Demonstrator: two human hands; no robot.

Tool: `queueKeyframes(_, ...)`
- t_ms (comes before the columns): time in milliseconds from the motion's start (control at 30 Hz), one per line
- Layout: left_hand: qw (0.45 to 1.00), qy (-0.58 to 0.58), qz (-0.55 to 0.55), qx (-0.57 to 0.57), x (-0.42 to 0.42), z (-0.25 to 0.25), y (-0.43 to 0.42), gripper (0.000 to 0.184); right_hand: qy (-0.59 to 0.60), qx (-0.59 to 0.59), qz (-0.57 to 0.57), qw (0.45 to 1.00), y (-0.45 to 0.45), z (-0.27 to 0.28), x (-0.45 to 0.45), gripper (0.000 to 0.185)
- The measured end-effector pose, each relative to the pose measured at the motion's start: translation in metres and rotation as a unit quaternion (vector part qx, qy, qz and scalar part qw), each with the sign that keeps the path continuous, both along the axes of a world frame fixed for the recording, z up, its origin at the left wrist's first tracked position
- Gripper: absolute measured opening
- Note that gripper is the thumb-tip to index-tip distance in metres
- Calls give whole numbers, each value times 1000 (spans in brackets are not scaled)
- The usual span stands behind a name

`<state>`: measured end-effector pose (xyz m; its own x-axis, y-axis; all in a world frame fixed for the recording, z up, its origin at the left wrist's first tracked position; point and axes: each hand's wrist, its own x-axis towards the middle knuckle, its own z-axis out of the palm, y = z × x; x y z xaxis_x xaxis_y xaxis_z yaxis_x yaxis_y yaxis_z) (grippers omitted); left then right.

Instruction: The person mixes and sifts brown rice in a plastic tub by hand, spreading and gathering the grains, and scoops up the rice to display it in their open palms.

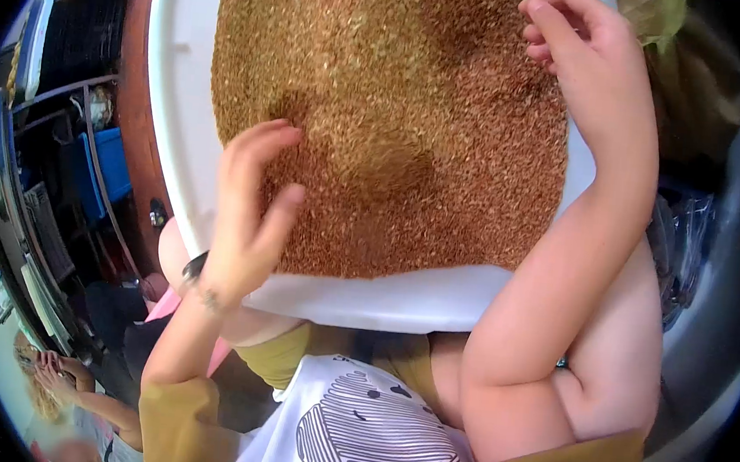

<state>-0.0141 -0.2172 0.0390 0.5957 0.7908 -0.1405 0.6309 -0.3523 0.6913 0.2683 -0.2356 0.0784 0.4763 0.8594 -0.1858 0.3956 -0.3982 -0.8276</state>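
- Left hand (256, 187), 8 o'clock: thumb, fingers apart.
- Right hand (577, 30), 2 o'clock: fingers curled; grip cannot be told.
- Grain (382, 76) in white tray (381, 306).

It looks like a home or storage room, with crowded shelves (42, 197) and a blue bin (109, 171).

White tray (381, 306) cut off at top, left hand (256, 192) blurred, another person (116, 415) cut off below
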Motion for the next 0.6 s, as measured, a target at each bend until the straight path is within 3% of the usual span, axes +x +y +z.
queueKeyframes(67,958,-85,191,-196,-21,7,-17,44,-126,-11,-11,992,0,-8,-24,19)
queueKeyframes(133,954,-56,173,-238,-43,9,-27,40,-142,-49,25,988,-1,-3,-24,19)
queueKeyframes(233,993,106,30,-36,-58,5,-47,26,-80,-90,53,991,3,-3,-18,18)
queueKeyframes(267,993,119,1,-4,-57,8,-54,21,-43,-102,56,992,4,-1,-18,18)
queueKeyframes(333,986,145,-56,61,-52,15,-68,12,-76,-134,80,985,8,0,-23,23)
queueKeyframes(400,986,117,-77,91,-57,7,-80,12,-55,-23,144,988,-3,-44,4,18)
queueKeyframes(500,985,118,-77,96,-58,11,-93,18,-62,-111,204,971,-14,-34,-11,19)
queueKeyframes(600,987,82,-86,108,-66,17,-94,24,-130,-185,173,959,-23,-9,-44,17)
